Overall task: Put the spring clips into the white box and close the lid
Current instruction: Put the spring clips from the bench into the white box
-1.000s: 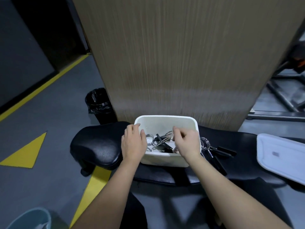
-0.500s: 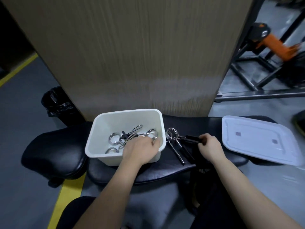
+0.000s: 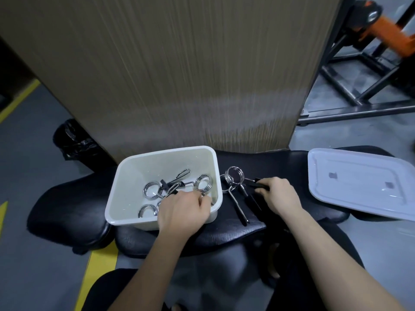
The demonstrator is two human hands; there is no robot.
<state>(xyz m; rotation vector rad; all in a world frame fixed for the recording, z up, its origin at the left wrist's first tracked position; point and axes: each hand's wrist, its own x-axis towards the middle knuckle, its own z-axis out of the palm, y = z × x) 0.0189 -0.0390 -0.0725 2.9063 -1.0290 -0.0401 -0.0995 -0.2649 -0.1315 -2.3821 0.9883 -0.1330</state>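
The white box stands open on a black padded bench, with several chrome spring clips inside. My left hand rests over the box's near right corner, fingers curled on the rim and reaching inside. Just right of the box lie more spring clips with black handles. My right hand is closed around the black handle of one of them. The white lid lies flat on the bench at the far right.
A wood-grain panel rises right behind the box. A black bin with a bag stands on the grey floor to the left. A black and orange metal frame fills the upper right. Yellow floor markings run under the bench.
My right hand has left the box, gone to the clips on the bench and closed on a black handle. My left hand has shifted to the box's right corner. The view has swung right.
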